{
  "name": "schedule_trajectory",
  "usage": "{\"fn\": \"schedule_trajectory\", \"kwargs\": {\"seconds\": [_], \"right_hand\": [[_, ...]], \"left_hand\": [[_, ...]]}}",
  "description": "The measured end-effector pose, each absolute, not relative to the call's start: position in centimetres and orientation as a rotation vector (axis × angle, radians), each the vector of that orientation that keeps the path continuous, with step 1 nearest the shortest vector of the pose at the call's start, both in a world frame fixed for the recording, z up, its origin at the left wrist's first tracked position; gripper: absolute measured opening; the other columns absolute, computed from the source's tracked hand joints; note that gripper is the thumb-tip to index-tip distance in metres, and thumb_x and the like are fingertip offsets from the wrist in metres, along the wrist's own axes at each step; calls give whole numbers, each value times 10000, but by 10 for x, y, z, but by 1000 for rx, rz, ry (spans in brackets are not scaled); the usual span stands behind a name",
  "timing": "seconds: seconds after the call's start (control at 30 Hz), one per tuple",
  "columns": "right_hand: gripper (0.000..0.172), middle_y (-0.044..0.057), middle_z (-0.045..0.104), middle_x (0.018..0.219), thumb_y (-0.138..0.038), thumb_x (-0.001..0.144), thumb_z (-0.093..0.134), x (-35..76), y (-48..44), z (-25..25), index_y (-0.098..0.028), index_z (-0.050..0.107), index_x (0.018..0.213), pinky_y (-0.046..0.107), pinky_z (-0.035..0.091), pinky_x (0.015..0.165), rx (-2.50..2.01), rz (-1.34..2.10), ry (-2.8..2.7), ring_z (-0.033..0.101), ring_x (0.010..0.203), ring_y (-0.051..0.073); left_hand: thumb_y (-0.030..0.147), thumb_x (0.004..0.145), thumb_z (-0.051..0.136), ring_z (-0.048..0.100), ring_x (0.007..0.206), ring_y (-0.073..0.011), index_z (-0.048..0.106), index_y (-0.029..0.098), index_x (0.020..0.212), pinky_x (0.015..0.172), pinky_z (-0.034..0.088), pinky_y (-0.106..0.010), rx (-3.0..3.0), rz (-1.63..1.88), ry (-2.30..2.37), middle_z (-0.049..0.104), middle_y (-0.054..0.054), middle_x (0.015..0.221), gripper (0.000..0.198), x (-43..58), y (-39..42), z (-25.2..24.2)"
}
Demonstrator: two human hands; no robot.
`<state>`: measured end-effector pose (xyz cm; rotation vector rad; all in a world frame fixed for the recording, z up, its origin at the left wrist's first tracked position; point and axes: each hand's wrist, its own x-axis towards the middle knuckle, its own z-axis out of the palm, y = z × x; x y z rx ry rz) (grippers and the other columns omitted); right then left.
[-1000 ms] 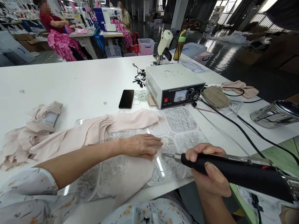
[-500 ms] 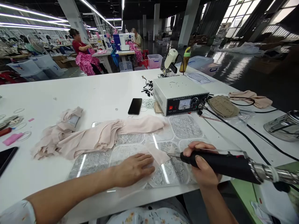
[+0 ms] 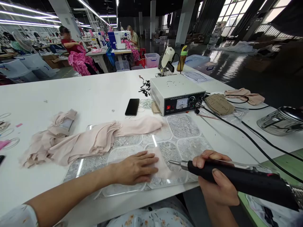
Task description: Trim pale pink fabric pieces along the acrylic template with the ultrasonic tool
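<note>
My left hand (image 3: 136, 168) lies flat, fingers stretched out, on a thin pale pink fabric piece (image 3: 161, 167). The fabric rests on a clear board with grey marbled panels (image 3: 189, 146). In my right hand (image 3: 219, 176) is a black-handled ultrasonic cutter (image 3: 239, 178), gripped around its barrel. Its pointed metal tip is over the board, just right of the fabric; whether it touches cannot be seen. Beyond my left hand lies a stack of pale pink fabric strips (image 3: 94, 140), with a bunched bundle (image 3: 59, 124) at its left end.
A control box with a meter (image 3: 177, 94) stands at the back, its cable (image 3: 227, 126) running along the right side. Nearby are a phone (image 3: 132, 107), elastic loops (image 3: 146, 103), brown card pieces (image 3: 219, 104) and a glass jar (image 3: 280, 121). Co-workers sit at sewing machines beyond.
The cutter has drawn back rightward and toward me, its tip leaving the fabric's edge. The fabric's free part now lies nearer to me. My left hand stays flat; the view has shifted slightly.
</note>
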<state>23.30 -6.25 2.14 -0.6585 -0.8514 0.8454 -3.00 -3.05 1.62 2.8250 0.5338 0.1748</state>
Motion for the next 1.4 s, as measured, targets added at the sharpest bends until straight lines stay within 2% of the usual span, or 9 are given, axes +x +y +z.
{"fn": "schedule_trajectory", "kwargs": {"seconds": [0.23,0.63,0.83,0.9,0.97,1.03,1.1,1.4], "right_hand": [[193,16,550,778,-214,673,526,235,-57,7,-194,629,836,305,451,518,-693,833,-745,517,536,112],[201,3,549,729,-213,631,530,226,-47,6,-185,641,796,285,447,485,-705,920,-687,525,505,106],[195,4,560,757,-217,646,528,221,-39,8,-194,637,806,294,460,511,-718,910,-653,526,531,104],[177,2,565,779,-223,660,549,218,-34,8,-198,630,815,304,475,545,-730,923,-658,537,552,104],[162,-4,568,802,-225,674,574,214,-28,7,-203,624,826,307,488,588,-746,954,-644,554,583,102],[154,-9,574,823,-223,686,591,209,-24,6,-208,621,835,302,495,623,-759,984,-622,566,607,98],[150,-13,582,833,-224,692,597,206,-22,6,-212,621,839,296,498,634,-761,992,-610,570,615,96],[154,-7,575,821,-231,729,571,202,-22,6,-216,631,871,299,495,603,-744,1008,-669,558,597,100]], "left_hand": [[328,1012,434,383,1373,-290,494,110,1353,1139,341,-458,2800,219,621,403,-166,1472,409,-35,-26,13],[334,1020,418,395,1368,-281,487,93,1353,1153,332,-437,2841,230,594,413,-169,1466,417,-37,-25,7],[298,1018,425,443,1336,-261,521,110,1318,1147,344,-420,2833,297,587,489,-148,1413,366,-35,-23,7],[237,1014,416,474,1312,-244,568,112,1248,1135,360,-403,2836,335,594,515,-142,1391,306,-32,-20,8],[172,997,403,497,1289,-236,630,106,1088,1115,383,-388,2842,377,598,516,-142,1390,253,-30,-15,9],[133,969,404,513,1270,-241,636,106,922,1093,405,-387,2848,404,585,500,-145,1404,238,-27,-10,10],[120,946,416,515,1265,-245,613,115,839,1085,412,-393,2854,410,563,491,-145,1413,224,-26,-5,11],[136,906,493,424,1349,-259,595,127,888,1122,361,-404,2856,295,515,468,-133,1435,104,-24,7,10]]}}
